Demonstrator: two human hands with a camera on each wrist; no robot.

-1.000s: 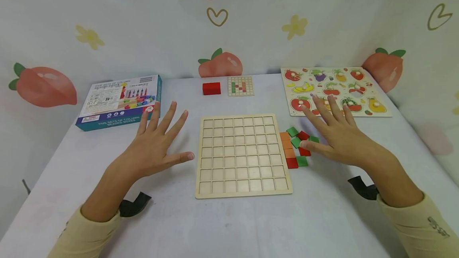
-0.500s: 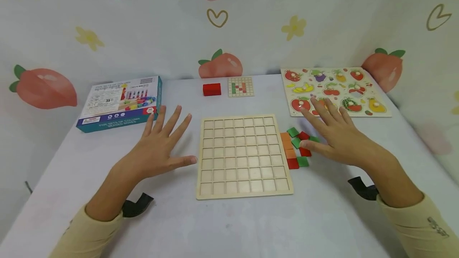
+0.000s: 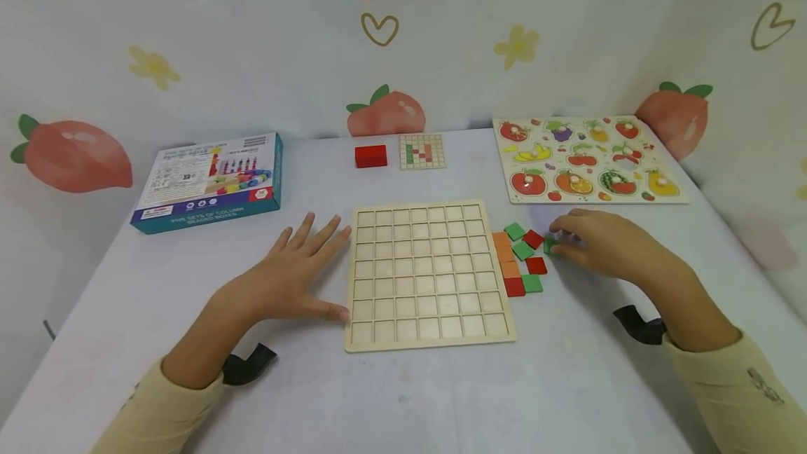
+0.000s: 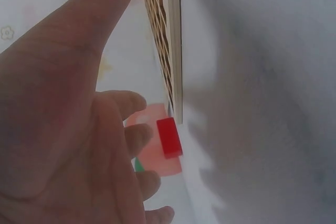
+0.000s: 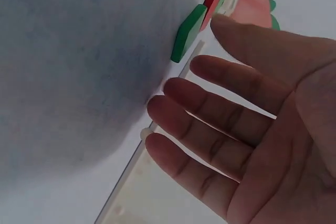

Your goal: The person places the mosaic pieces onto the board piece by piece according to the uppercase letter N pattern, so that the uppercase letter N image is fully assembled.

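A wooden grid board (image 3: 435,275) lies in the middle of the table in the head view. Beside its left edge is my left hand (image 3: 286,286), fingers spread, with the thumb tip close to the board's rim; whether they touch I cannot tell. My right hand (image 3: 614,247) is low at the right end of the loose tiles, fingers slightly bent. Its thumb is close to a green tile (image 5: 189,32), with a gap showing in the right wrist view, and the fingers hold nothing. Several orange tiles (image 3: 503,247), red tiles (image 3: 536,266) and green tiles (image 3: 532,284) lie right of the board.
At the back stand a red block (image 3: 370,156) and a small patterned grid card (image 3: 422,153). A fruit puzzle board (image 3: 605,191) lies at the back right, a beaded-boxes carton (image 3: 208,181) at the back left. A printed cloth (image 3: 265,90) hangs behind the table.
My right hand has drawn back and down from over the tiles and puzzle to the rightmost green tile, its fingers bending. My left hand has lowered toward the board's left edge.
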